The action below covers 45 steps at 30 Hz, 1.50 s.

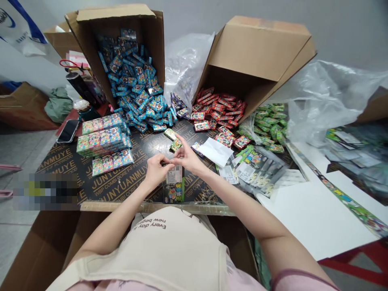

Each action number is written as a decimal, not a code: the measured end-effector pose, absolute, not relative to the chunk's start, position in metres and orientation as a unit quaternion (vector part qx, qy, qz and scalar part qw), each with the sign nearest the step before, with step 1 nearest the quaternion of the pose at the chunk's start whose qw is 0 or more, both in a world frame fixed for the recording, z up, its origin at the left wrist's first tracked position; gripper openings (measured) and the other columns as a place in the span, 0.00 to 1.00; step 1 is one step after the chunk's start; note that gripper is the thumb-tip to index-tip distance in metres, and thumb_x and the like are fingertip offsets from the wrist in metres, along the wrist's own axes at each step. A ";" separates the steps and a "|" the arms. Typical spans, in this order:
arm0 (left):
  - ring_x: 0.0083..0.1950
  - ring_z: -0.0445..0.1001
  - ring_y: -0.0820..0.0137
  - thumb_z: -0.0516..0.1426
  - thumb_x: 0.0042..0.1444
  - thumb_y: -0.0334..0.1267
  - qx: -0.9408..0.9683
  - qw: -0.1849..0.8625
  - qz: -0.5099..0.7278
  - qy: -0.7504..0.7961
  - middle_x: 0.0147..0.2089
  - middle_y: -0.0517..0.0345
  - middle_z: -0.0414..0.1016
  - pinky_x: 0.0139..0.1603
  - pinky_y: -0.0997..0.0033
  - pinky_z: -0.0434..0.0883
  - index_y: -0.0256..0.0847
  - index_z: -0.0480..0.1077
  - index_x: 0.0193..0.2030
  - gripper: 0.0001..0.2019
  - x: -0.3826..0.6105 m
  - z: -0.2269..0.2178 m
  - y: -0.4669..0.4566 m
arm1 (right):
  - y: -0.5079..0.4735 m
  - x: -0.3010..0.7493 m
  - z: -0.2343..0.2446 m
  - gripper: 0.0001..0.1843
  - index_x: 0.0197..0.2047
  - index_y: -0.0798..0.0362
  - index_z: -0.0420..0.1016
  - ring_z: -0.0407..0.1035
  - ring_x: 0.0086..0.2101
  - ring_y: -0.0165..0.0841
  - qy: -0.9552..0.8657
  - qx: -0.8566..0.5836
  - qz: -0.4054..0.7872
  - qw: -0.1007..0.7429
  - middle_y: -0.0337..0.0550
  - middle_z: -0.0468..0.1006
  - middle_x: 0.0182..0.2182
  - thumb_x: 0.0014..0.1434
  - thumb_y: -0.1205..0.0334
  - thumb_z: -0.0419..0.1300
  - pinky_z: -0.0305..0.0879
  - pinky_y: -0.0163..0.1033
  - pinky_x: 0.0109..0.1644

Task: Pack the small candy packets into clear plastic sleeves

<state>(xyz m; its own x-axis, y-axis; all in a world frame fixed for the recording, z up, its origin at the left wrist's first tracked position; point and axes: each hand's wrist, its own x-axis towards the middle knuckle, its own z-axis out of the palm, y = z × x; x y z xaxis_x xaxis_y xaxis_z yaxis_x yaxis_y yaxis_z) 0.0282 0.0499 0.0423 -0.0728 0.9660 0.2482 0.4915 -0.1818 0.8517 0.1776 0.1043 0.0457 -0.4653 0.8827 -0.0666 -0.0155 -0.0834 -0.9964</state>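
In front of my apron lies a printed plastic pouch, green and black with a pale panel at its top. My left hand is closed in a pinch at the pouch's upper edge. My right hand meets it there, thumb and fingers pinching the same edge while its index finger points up and away. What is between the fingertips is partly hidden. Just beyond the hands are a pale green small box and a darker green small box. A white paper sheet lies right of my right hand.
A carton spills small blue boxes; another carton holds red ones. Green boxes lie farther right. Wrapped stacks and a phone are left. Flat pouches and white card sheets lie right.
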 end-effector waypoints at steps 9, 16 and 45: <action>0.27 0.71 0.72 0.65 0.42 0.40 0.531 0.421 0.437 0.592 0.26 0.59 0.77 0.29 0.73 0.66 0.37 0.76 0.29 0.09 -0.026 0.055 0.076 | 0.099 0.196 0.024 0.46 0.68 0.35 0.37 0.65 0.48 0.34 -0.439 -0.527 0.545 0.482 0.45 0.63 0.51 0.54 0.49 0.60 0.65 0.43 0.51; 0.29 0.76 0.73 0.69 0.35 0.40 0.277 0.569 0.572 0.522 0.32 0.57 0.78 0.29 0.75 0.72 0.38 0.69 0.35 0.20 -0.035 0.022 0.045 | 0.089 0.199 0.010 0.51 0.68 0.41 0.33 0.66 0.50 0.39 -0.400 -0.514 0.552 0.520 0.52 0.65 0.54 0.52 0.42 0.61 0.68 0.46 0.49; 0.35 0.73 0.70 0.60 0.54 0.33 0.733 0.255 0.426 0.464 0.33 0.54 0.74 0.37 0.71 0.69 0.40 0.76 0.31 0.03 0.003 0.054 0.035 | 0.041 0.194 0.039 0.18 0.56 0.46 0.67 0.74 0.45 0.40 -0.694 -0.413 0.409 0.426 0.44 0.79 0.39 0.63 0.57 0.55 0.66 0.49 0.55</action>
